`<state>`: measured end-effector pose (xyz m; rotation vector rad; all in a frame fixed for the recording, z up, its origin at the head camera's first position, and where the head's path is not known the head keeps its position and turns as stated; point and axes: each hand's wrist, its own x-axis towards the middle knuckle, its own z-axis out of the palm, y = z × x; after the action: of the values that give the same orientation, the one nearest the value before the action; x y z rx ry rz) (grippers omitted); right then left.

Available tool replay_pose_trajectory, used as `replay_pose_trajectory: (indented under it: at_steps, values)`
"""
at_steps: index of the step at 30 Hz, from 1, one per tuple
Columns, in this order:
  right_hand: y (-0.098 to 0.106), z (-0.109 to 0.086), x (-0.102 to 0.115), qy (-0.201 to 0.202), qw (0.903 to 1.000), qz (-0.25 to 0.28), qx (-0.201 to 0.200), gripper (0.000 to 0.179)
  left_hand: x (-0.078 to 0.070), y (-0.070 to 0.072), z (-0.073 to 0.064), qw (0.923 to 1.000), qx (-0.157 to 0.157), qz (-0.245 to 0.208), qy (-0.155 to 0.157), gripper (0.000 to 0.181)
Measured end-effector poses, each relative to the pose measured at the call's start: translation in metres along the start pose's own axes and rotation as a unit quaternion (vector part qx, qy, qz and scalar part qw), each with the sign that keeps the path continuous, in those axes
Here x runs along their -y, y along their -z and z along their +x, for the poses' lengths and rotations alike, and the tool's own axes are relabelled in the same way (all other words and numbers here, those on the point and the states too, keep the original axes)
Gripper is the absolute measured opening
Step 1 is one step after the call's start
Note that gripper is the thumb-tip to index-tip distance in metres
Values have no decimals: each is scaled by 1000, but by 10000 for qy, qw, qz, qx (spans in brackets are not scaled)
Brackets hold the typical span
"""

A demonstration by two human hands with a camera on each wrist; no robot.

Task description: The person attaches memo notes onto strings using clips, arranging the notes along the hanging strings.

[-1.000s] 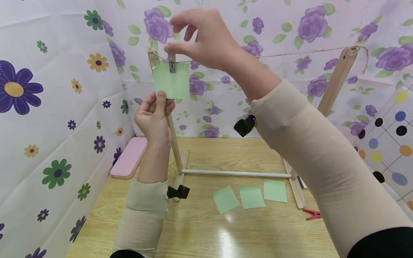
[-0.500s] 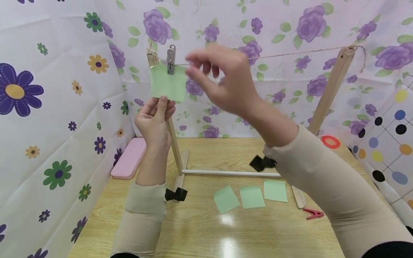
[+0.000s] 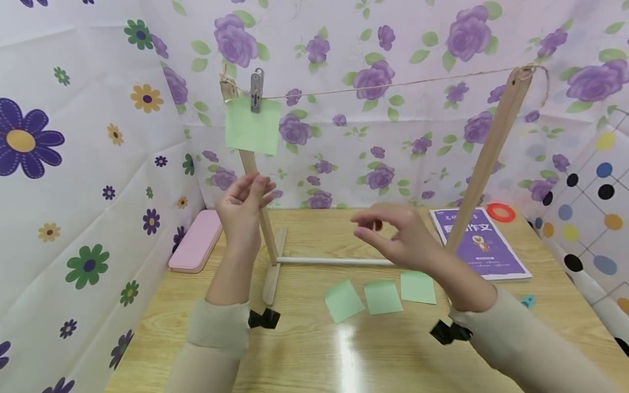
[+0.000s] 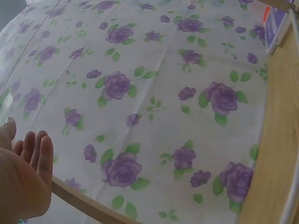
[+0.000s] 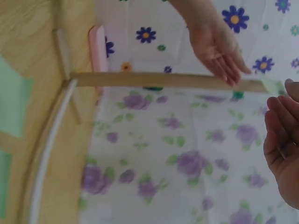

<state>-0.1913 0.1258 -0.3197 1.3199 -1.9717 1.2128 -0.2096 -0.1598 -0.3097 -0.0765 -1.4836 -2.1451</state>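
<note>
A green sticky note (image 3: 253, 131) hangs from the twine (image 3: 344, 90) near the left post, held by a grey metal clip (image 3: 256, 90). Below the note, my left hand (image 3: 243, 204) is apart from it, fingers loosely bent with nothing between them. My right hand (image 3: 400, 232) is over the table near the right post, its thumb and fingers apart and holding nothing. Under it on the table lie three more green notes, the left note (image 3: 344, 301), the middle note (image 3: 383, 297) and the right note (image 3: 417, 287). The right wrist view shows the left hand (image 5: 219, 51) beside the post.
The frame's left post (image 3: 265, 229) and right post (image 3: 491, 158) are joined low down by a white rod (image 3: 339, 261). A purple book (image 3: 484, 245) and a red ring (image 3: 501, 212) lie at the right. A pink case (image 3: 196, 241) sits at the left.
My right hand has left the clip and come down to the right, over the table. My left hand has let go of the note's lower edge and dropped below it. The note stays hanging.
</note>
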Motion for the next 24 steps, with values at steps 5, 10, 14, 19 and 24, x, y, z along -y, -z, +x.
replay_pose_trajectory:
  at_steps: [5,10,14,19,24]
  values:
    - [13,-55,-18,-847,9961,-212,-88,16,23,12,-21,9931,420,1097,-30,25]
    - [25,-97,-29,-1553,9855,-544,-423,25,42,22,-40,9726,773,2193,59,29]
    - [37,-123,-32,-2015,9714,-1027,-725,25,60,32,-56,9551,1276,2672,68,26]
    - [48,-155,-38,-2487,9547,-1412,-822,16,85,44,-73,9193,1990,3381,-324,25]
    - [57,-181,-43,-2745,9441,-1602,-869,12,107,52,-92,8960,2359,3747,-320,28]
